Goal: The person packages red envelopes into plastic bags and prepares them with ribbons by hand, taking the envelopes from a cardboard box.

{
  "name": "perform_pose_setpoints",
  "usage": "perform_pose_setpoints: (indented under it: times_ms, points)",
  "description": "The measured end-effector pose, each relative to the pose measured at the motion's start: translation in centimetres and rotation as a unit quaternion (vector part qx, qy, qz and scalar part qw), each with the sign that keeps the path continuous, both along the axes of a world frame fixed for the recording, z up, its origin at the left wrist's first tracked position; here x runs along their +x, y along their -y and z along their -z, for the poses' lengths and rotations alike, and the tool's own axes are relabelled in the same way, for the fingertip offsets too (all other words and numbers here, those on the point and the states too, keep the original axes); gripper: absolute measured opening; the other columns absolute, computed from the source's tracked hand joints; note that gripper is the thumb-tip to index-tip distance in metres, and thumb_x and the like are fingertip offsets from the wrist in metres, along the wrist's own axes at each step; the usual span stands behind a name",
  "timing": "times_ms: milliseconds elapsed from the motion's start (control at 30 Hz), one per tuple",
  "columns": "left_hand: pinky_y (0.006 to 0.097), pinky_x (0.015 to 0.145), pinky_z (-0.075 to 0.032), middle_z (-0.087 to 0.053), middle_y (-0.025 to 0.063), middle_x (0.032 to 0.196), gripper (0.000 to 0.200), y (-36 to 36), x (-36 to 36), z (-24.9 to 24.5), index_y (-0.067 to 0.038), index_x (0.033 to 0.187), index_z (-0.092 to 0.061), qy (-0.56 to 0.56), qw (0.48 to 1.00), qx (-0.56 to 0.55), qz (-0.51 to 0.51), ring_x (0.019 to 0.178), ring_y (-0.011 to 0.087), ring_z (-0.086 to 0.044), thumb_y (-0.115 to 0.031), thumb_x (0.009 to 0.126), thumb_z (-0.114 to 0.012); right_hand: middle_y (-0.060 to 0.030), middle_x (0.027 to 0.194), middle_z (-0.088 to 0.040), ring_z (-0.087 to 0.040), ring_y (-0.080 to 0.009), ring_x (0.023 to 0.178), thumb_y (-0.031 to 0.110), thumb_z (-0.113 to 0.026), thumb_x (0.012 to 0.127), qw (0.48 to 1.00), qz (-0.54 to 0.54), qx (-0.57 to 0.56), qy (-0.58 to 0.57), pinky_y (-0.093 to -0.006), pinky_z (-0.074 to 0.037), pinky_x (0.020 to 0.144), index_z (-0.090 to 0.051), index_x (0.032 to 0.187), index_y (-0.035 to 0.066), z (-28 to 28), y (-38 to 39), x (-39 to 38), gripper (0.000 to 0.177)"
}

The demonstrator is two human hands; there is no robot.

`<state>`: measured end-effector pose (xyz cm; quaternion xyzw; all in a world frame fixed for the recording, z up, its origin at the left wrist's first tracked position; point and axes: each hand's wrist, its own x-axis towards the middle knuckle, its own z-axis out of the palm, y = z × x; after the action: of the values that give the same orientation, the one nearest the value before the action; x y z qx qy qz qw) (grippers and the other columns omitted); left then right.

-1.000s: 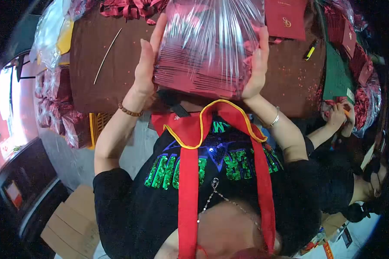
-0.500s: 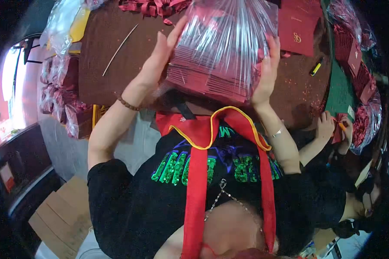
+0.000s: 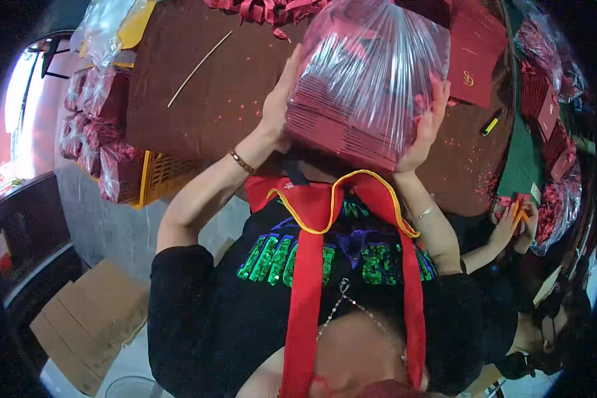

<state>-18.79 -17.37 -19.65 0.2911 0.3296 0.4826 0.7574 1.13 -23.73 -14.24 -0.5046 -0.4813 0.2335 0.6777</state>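
A clear plastic bag (image 3: pixel 371 99) packed with a stack of dark red folded pieces is held between my two hands, above the near side of the brown table. My left hand (image 3: pixel 278 106) presses on the bag's left side, its fingers pointing up along it. On the opposite side, my right hand (image 3: pixel 426 132) grips the bag with its fingers bent around the edge. The plastic is gathered in shiny creases toward the top. The underside of the bag is hidden from me.
On the brown table (image 3: pixel 179 126) lie a thin stick (image 3: pixel 199 69), red ribbons (image 3: pixel 272 10), a yellow-black cutter (image 3: pixel 491 124) and red printed sheets (image 3: pixel 474 60). Bagged red goods (image 3: pixel 99 99) and a yellow crate (image 3: pixel 162 176) stand left. A co-worker's hands (image 3: pixel 507 225) work at right.
The bag has moved right in the view, both hands with it. My left hand now lies closer along its side. The whole view has shifted slightly; the co-worker's hands have moved a little lower.
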Motion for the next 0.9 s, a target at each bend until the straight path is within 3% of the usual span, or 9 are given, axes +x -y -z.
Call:
perform_pose_setpoints:
  times_ms: [133, 200, 233, 300, 333, 500, 600, 667, 900]
  points:
    - [0.0327, 0.083, -0.045, -0.055, 0.0063, 0.109, 0.05, 0.7, 1.1, -1.3, -0.008, 0.128, -0.04, -0.006, 0.999, 0.004, -0.035, 0.092, 0.0168, -0.055, -0.043, 0.093, -0.033, -0.0114, 0.137, -0.032, -0.024, -0.02, 0.129, 0.035, -0.035, 0.087, 1.0, 0.003, 0.018, -0.004, -0.0312, -0.022, 0.1, -0.035, 0.13, 0.0, 0.5, -0.1, 0.4, 0.056]
    - [0.0303, 0.108, -0.013, -0.012, 0.0077, 0.145, 0.059, -0.1, 0.1, -1.1, -0.006, 0.14, -0.012, -0.032, 0.993, 0.085, 0.077, 0.133, 0.0174, -0.013, -0.04, 0.095, -0.028, -0.0098, 0.139, -0.028, -0.017, -0.0203, 0.132, 0.037, -0.031, 0.09, 0.998, 0.001, 0.005, 0.057, -0.0314, -0.016, 0.103, -0.033, 0.132, 0.002, 0.4, -0.2, 0.7, 0.055]
    - [0.0303, 0.108, -0.013, -0.012, 0.0077, 0.145, 0.059, -0.9, 0.1, -2.1, -0.006, 0.14, -0.012, -0.023, 0.991, 0.099, 0.088, 0.133, 0.0174, -0.013, -0.04, 0.095, -0.028, -0.0098, 0.139, -0.028, -0.017, -0.0203, 0.132, 0.037, -0.031, 0.09, 0.998, 0.013, 0.017, 0.065, -0.0314, -0.016, 0.103, -0.033, 0.132, 0.002, -1.0, 0.1, 1.1, 0.055]
    - [0.0302, 0.108, -0.01, -0.009, 0.0082, 0.146, 0.065, -1.4, -1.1, -5.0, -0.004, 0.139, -0.011, -0.235, 0.959, 0.147, 0.049, 0.133, 0.0178, -0.011, -0.046, 0.093, -0.028, -0.012, 0.145, -0.012, -0.018, -0.0203, 0.13, 0.038, -0.024, 0.094, 0.991, -0.05, -0.126, 0.0, -0.0331, -0.021, 0.102, -0.031, 0.135, 0.005, -4.1, 1.4, 0.5, 0.053]
    - [0.0299, 0.108, -0.007, -0.007, 0.009, 0.146, 0.068, -1.2, -0.6, -7.7, -0.003, 0.139, -0.01, -0.118, 0.987, 0.099, 0.047, 0.134, 0.0188, -0.009, -0.048, 0.092, -0.028, -0.0088, 0.145, -0.012, -0.014, -0.0189, 0.132, 0.046, -0.018, 0.092, 0.985, -0.08, -0.15, -0.026, -0.0333, -0.013, 0.105, -0.025, 0.137, 0.006, -3.4, 1.3, 1.7, 0.06]
    - [0.0333, 0.107, -0.011, -0.011, 0.0134, 0.145, 0.064, -1.2, 1.8, -12.2, -0.008, 0.14, -0.009, -0.196, 0.953, 0.221, 0.067, 0.134, 0.0227, -0.012, -0.047, 0.093, -0.027, -0.0077, 0.146, -0.01, -0.007, -0.0185, 0.135, 0.051, -0.014, 0.092, 0.974, -0.126, -0.182, -0.042, -0.0352, -0.004, 0.108, -0.013, 0.14, 0.005, -4.4, 1.1, 3.3, 0.066]
    - [0.0308, 0.107, -0.01, -0.011, 0.0156, 0.145, 0.071, -1.7, 2.3, -11.5, 0.002, 0.138, -0.006, -0.301, 0.885, 0.342, 0.099, 0.134, 0.0221, -0.01, -0.026, 0.089, -0.049, -0.0153, 0.145, -0.009, -0.009, -0.0236, 0.134, 0.041, -0.024, 0.092, 0.981, -0.082, -0.162, 0.074, -0.0353, -0.008, 0.107, -0.012, 0.139, 0.002, -3.6, 0.5, 2.0, 0.062]
    - [0.0309, 0.107, -0.011, -0.011, 0.016, 0.145, 0.071, -1.7, 2.3, -10.6, 0.002, 0.138, -0.006, -0.315, 0.879, 0.343, 0.105, 0.134, 0.0221, -0.01, -0.025, 0.089, -0.049, -0.0259, 0.142, -0.004, -0.011, -0.0314, 0.133, 0.029, -0.038, 0.09, 0.967, -0.037, -0.159, 0.194, -0.0362, -0.012, 0.106, -0.013, 0.137, -0.002, -2.9, 0.4, 1.7, 0.062]
    - [0.0295, 0.107, -0.011, -0.006, 0.0074, 0.147, 0.059, -1.5, 3.2, -11.9, -0.007, 0.141, -0.004, -0.244, 0.932, 0.245, 0.111, 0.133, 0.0168, -0.01, -0.03, 0.094, -0.033, -0.0222, 0.144, -0.001, -0.008, -0.0321, 0.133, 0.035, -0.037, 0.089, 0.977, -0.087, -0.138, 0.137, -0.0369, -0.007, 0.107, -0.011, 0.138, -0.002, -3.3, 0.6, 1.7, 0.067]
